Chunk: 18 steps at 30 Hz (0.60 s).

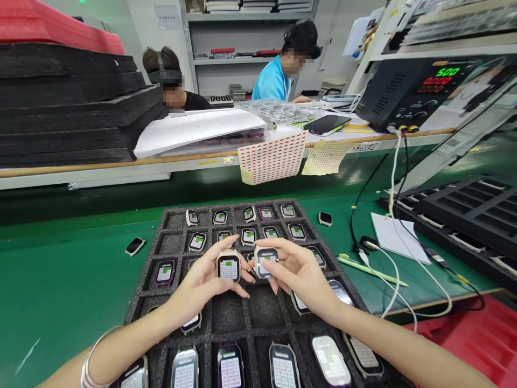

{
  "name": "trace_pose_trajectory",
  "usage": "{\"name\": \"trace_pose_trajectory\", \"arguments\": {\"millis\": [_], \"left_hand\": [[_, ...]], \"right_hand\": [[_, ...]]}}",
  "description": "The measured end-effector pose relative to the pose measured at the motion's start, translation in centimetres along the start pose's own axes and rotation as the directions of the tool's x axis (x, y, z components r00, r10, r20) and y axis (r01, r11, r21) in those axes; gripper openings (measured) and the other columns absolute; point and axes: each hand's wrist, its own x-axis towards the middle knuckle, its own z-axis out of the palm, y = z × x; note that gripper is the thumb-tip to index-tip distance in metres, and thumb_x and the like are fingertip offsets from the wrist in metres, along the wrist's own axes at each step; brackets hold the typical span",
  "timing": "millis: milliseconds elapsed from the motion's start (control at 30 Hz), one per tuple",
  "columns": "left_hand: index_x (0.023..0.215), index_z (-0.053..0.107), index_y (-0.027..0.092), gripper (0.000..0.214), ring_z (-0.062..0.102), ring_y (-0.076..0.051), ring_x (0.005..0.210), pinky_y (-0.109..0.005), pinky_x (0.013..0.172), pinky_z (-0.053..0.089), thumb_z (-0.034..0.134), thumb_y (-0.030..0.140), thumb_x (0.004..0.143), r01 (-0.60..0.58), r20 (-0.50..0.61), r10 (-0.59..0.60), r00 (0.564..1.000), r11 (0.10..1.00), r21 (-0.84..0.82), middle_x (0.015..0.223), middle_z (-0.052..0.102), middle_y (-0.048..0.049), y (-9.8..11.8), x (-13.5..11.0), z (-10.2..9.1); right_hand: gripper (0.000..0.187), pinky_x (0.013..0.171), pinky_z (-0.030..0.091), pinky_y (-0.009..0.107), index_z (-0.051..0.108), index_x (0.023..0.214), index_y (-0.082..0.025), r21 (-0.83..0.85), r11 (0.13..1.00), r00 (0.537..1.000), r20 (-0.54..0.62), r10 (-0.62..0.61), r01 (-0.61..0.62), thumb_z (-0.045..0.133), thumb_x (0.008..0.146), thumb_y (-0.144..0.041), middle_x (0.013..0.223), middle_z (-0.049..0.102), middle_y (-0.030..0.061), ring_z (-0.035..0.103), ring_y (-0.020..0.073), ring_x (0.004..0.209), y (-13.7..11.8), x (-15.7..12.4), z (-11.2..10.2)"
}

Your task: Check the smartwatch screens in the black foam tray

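Above a black foam tray (228, 312), my left hand (210, 272) grips a smartwatch case (228, 268) without a strap, its lit screen facing me. Close beside it, my right hand (301, 269) pinches another smartwatch case (265, 255), with the thumb lying across its lit screen. The two cases are slightly apart. Below them, the tray's square compartments hold several more strapless watches, such as a purple-framed one (165, 273) at the left and a silver one (185, 368) at the front. My forearms and hands hide some compartments.
Loose watches lie left (134, 246) and right (325, 218) of the tray. To the right are cables, a green pen (375, 271), white paper (398, 234) and stacked black trays (476, 215). A shelf edge (194, 161) carries a power supply (416, 91). Two people sit behind it.
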Motion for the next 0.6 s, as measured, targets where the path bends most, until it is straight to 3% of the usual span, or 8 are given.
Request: {"name": "trace_pose_trajectory", "arguments": {"millis": [133,267,600], "left_hand": [[0.135,0.044,0.024,0.049,0.06,-0.026,0.093,-0.041,0.074,0.055,0.055,0.019,0.087,-0.012,-0.009,0.012,1.0,1.0,0.025,0.101,0.059,-0.0096,0.01,-0.11,0.13],[0.135,0.044,0.024,0.047,0.061,-0.024,0.09,-0.038,0.07,0.056,0.054,0.024,0.089,-0.024,-0.04,0.026,0.999,0.998,0.061,0.099,0.059,-0.0088,-0.02,-0.07,0.01],[0.138,0.038,0.026,0.067,0.061,-0.022,0.089,-0.037,0.074,0.056,0.065,0.012,0.078,-0.073,-0.019,0.075,0.997,0.995,0.07,0.102,0.055,-0.0067,-0.19,-0.09,-0.01]], "right_hand": [[0.033,0.036,0.038,0.018,0.06,0.116,-0.016,0.065,0.998,0.997,0.077,-0.016,0.011,0.063,0.085,-0.029,0.072,0.065,0.0035,0.058,0.0117,0.048,0.16,-0.2,-0.55],[0.047,0.042,0.047,0.019,0.052,0.128,-0.019,0.105,0.994,0.982,0.19,-0.015,-0.005,0.065,0.083,-0.022,0.089,0.067,0.008,0.064,0.0155,0.062,0.11,-0.42,-0.76],[0.05,0.044,0.051,0.018,0.05,0.13,-0.022,0.1,0.995,0.98,0.199,-0.011,-0.01,0.065,0.082,-0.016,0.086,0.066,0.0049,0.065,0.0147,0.065,0.24,-0.28,-0.36]]}}
